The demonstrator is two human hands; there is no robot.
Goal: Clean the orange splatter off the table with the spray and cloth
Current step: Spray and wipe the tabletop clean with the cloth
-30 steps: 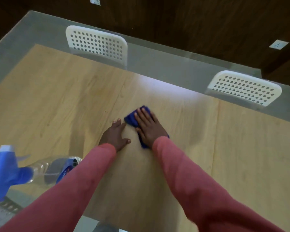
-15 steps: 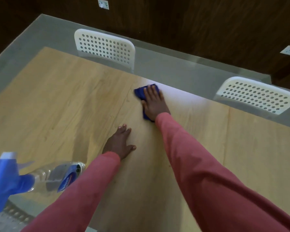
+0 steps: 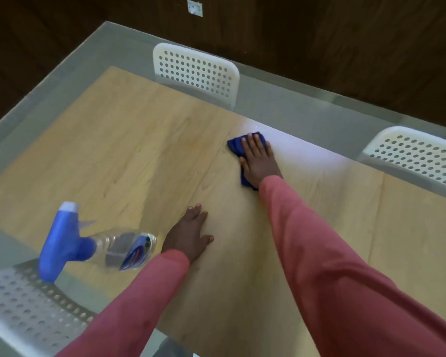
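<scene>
My right hand presses flat on a folded blue cloth far out on the wooden table, near its far edge where a bright glare lies. My left hand rests palm down on the table closer to me, fingers spread, holding nothing. A clear spray bottle with a blue trigger head stands near the table's left front edge, left of my left hand. I see no orange splatter on the wood.
Two white perforated chairs stand beyond the far edge. A third perforated chair is at the near left. A frosted glass rim borders the wooden top. Dark wood panelling lies behind.
My right hand slid the cloth away from me, from beside my left hand out to the far edge. My left hand stayed flat in place. The bottle has not moved.
</scene>
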